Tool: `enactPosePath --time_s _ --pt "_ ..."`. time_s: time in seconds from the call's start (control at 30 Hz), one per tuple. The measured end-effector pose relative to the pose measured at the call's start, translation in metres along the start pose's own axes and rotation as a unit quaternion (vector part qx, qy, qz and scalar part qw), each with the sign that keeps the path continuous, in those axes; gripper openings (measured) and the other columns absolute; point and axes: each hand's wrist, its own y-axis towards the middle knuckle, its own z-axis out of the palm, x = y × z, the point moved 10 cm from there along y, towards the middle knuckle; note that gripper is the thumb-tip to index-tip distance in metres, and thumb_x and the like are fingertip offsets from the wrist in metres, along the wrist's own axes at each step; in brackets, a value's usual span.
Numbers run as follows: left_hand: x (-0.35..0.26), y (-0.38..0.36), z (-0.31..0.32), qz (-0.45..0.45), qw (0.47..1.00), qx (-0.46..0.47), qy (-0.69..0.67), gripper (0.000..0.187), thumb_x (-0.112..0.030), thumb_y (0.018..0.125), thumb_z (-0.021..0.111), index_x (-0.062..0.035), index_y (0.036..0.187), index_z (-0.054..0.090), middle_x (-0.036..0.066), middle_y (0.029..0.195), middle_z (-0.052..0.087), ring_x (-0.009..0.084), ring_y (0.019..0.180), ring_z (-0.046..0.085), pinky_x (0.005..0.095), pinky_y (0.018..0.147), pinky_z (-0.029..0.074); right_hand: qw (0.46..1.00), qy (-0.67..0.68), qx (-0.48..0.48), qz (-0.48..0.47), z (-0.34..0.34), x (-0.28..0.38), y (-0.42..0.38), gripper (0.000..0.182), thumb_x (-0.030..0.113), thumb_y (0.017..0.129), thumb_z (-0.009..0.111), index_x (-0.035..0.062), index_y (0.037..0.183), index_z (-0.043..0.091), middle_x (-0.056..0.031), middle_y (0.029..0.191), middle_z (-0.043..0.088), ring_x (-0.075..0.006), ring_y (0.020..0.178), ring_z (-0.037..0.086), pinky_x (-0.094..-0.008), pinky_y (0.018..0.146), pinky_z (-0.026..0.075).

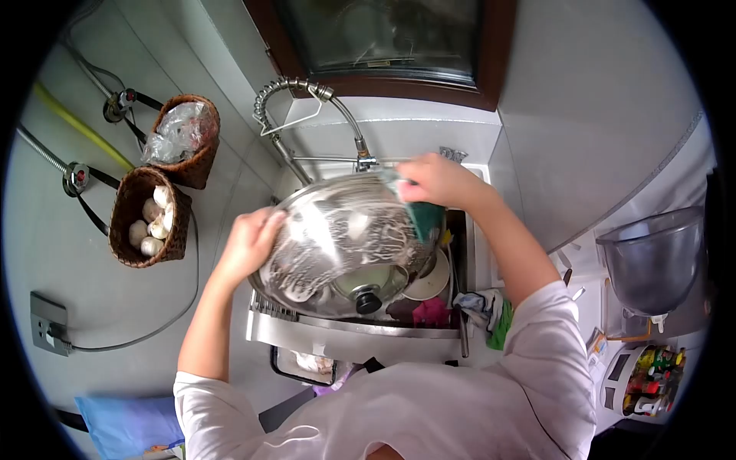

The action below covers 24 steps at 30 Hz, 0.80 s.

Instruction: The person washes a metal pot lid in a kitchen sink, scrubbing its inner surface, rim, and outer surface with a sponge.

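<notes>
A large glass pot lid [337, 238] with a metal rim and a black knob is held tilted over the sink [356, 334]. White suds streak its glass. My left hand [253, 239] is closed on the rim at the left side. At the upper right edge, my right hand [438, 182] presses a green dishcloth [424, 218] against the lid, its fingers closed round it and slightly blurred. Behind the lid, dishes lie in the sink, among them a pale bowl [431, 280] and a pink cloth [432, 313]; the lid hides most of the basin.
A coiled spring faucet [295, 96] arches behind the lid. On the left wall hang a basket of garlic [153, 218] and another with plastic bags [184, 134]. Cloths [487, 308] lie on the sink's right edge. A grey plastic bin [652, 261] stands at right.
</notes>
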Motion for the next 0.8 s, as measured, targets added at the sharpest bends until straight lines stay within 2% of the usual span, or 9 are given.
enactPosePath --time_s 0.13,0.33,0.37,0.43,0.5,0.53,0.57,0.7,0.8 --pt "0.070 -0.028 -0.005 -0.105 0.987 -0.064 -0.103 0.032 -0.023 0.103 0.050 0.0055 0.094 0.062 0.003 0.075 0.059 0.0091 0.073 0.049 0.0272 0.066 0.044 0.991 0.034 -0.038 0.124 -0.006 -0.028 -0.035 0.022 0.022 0.081 0.061 0.0002 0.076 0.056 -0.0203 0.069 0.057 -0.0365 0.064 0.059 -0.0419 0.066 0.049" --pt "0.067 -0.026 -0.002 -0.053 0.991 -0.070 -0.099 0.036 -0.025 0.105 0.047 0.0038 0.087 0.060 -0.003 0.074 0.055 0.0061 0.071 0.045 0.0246 0.064 0.043 0.997 -0.010 -0.012 0.069 -0.010 -0.025 -0.014 0.025 0.025 0.081 0.061 0.0003 0.080 0.062 -0.0201 0.065 0.060 -0.0359 0.061 0.059 -0.0414 0.060 0.047" --pt "0.071 -0.020 -0.006 -0.091 0.985 -0.064 -0.130 0.036 -0.024 0.105 0.046 0.0036 0.088 0.061 -0.004 0.074 0.056 0.0062 0.069 0.046 0.0248 0.063 0.043 0.998 -0.002 0.004 0.056 -0.013 -0.015 -0.004 0.025 0.025 0.080 0.061 0.0006 0.079 0.062 -0.0199 0.066 0.060 -0.0360 0.062 0.060 -0.0416 0.060 0.047" --pt "0.040 -0.005 -0.008 -0.066 0.986 -0.043 -0.148 0.034 -0.024 0.104 0.048 0.0032 0.089 0.063 -0.001 0.070 0.059 0.0080 0.065 0.050 0.0269 0.060 0.045 0.999 0.015 0.031 0.031 -0.023 0.018 0.021 0.025 0.026 0.080 0.062 0.0011 0.078 0.061 -0.0194 0.069 0.061 -0.0361 0.063 0.062 -0.0422 0.060 0.048" --pt "0.001 0.004 0.011 -0.054 0.997 0.046 0.008 0.032 -0.024 0.101 0.052 0.0034 0.091 0.065 0.011 0.065 0.062 0.0155 0.058 0.054 0.0319 0.058 0.046 0.990 -0.014 0.140 -0.018 0.001 0.062 0.045 0.026 0.027 0.079 0.062 0.0010 0.080 0.062 -0.0191 0.069 0.063 -0.0370 0.064 0.062 -0.0435 0.061 0.049" --pt "-0.030 0.009 0.022 0.028 0.997 0.065 0.034 0.031 -0.024 0.099 0.055 0.0043 0.089 0.064 0.022 0.065 0.058 0.0279 0.054 0.056 0.0381 0.057 0.046 0.984 -0.051 0.167 -0.044 0.022 0.074 0.054 0.026 0.026 0.079 0.063 0.0009 0.080 0.062 -0.0191 0.069 0.063 -0.0370 0.065 0.063 -0.0438 0.062 0.049" --pt "-0.025 0.013 0.034 0.033 0.990 0.106 0.092 0.032 -0.024 0.098 0.056 0.0049 0.087 0.063 0.025 0.068 0.057 0.0364 0.057 0.055 0.0414 0.059 0.046 0.974 -0.089 0.195 -0.071 0.040 0.080 0.057 0.025 0.026 0.080 0.063 0.0009 0.081 0.062 -0.0190 0.069 0.063 -0.0369 0.066 0.063 -0.0441 0.062 0.049" --pt "-0.033 0.008 0.017 0.031 0.995 0.085 0.046 0.031 -0.022 0.098 0.056 0.0056 0.086 0.062 0.024 0.068 0.057 0.0362 0.059 0.057 0.0404 0.061 0.047 0.990 -0.035 0.114 -0.081 0.023 0.069 0.045 0.023 0.024 0.078 0.065 0.0017 0.078 0.060 -0.0183 0.067 0.061 -0.0358 0.068 0.063 -0.0434 0.063 0.049" --pt "0.001 -0.006 -0.013 -0.030 0.999 0.039 0.007 0.030 -0.021 0.099 0.055 0.0057 0.088 0.063 0.021 0.069 0.061 0.0283 0.058 0.057 0.0371 0.062 0.047 0.998 0.007 0.067 0.009 0.015 0.017 0.011 0.023 0.024 0.076 0.067 0.0026 0.076 0.057 -0.0183 0.068 0.061 -0.0354 0.065 0.061 -0.0424 0.062 0.048"
